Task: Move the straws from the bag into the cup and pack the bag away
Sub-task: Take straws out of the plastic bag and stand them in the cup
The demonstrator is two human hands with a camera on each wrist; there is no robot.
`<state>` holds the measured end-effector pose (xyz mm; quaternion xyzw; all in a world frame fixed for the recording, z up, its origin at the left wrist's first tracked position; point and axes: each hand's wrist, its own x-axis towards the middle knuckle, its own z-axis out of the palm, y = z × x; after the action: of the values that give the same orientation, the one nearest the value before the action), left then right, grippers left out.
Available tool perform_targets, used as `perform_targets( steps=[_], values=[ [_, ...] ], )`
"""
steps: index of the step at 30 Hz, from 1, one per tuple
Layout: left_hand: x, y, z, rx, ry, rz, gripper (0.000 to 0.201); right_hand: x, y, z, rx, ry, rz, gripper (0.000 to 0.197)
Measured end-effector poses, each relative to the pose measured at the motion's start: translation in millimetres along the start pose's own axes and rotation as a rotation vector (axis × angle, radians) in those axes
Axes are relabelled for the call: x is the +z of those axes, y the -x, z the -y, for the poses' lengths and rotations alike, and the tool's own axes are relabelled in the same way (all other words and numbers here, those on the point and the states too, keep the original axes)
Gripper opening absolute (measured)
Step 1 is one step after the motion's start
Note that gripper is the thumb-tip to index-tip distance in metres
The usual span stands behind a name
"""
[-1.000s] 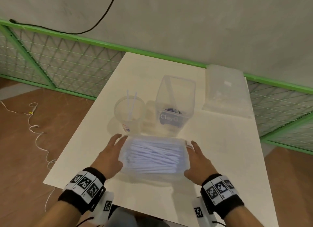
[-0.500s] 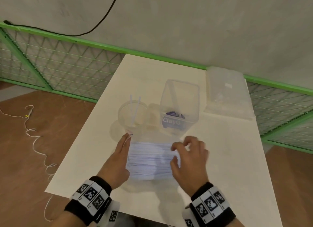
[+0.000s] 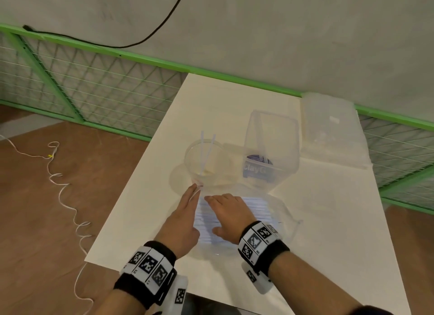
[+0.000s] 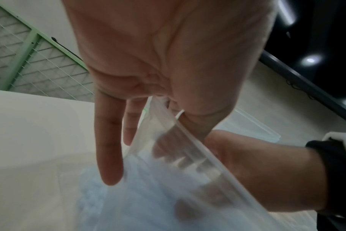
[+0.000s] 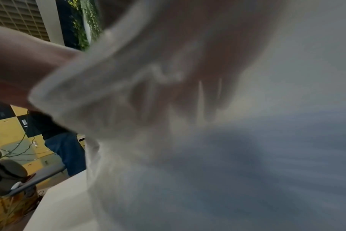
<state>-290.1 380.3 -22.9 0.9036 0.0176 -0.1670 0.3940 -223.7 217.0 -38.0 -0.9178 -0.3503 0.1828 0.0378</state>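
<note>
A clear zip bag [image 3: 279, 212] full of white straws [image 3: 257, 207] lies on the table's near half. My left hand [image 3: 193, 192] pinches the bag's left mouth edge [image 4: 168, 123] between thumb and straight fingers. Across the straws, my right hand [image 3: 225, 211] points left, its fingers [image 4: 174, 154] inside the bag mouth behind plastic; the blurred right wrist view hides any hold. Just beyond the left hand stands the clear cup [image 3: 204, 159] with two straws [image 3: 203, 150] in it.
A clear tub [image 3: 272, 150] with a blue-labelled item inside stands right of the cup, and its lid [image 3: 333, 131] lies at the far right. The white table [image 3: 328, 220] ends at a green mesh fence [image 3: 94, 79]. A cord trails on the floor at left.
My right hand left the bag's right end, crossed over the straws to the left and went into the bag mouth. The left hand shifted forward to the mouth edge near the cup.
</note>
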Motion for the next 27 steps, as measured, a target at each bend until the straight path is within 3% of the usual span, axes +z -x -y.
perform_targets(
  steps=[14, 27],
  values=[
    [-0.8, 7.7, 4.3, 0.015, 0.016, 0.004, 0.092, 4.8, -7.0, 5.5, 0.061, 0.075, -0.013, 0.045],
    [-3.5, 7.0, 5.3, 0.023, 0.022, -0.001, 0.091, 4.1, -8.2, 9.2, 0.086, 0.087, -0.011, 0.032]
  ],
)
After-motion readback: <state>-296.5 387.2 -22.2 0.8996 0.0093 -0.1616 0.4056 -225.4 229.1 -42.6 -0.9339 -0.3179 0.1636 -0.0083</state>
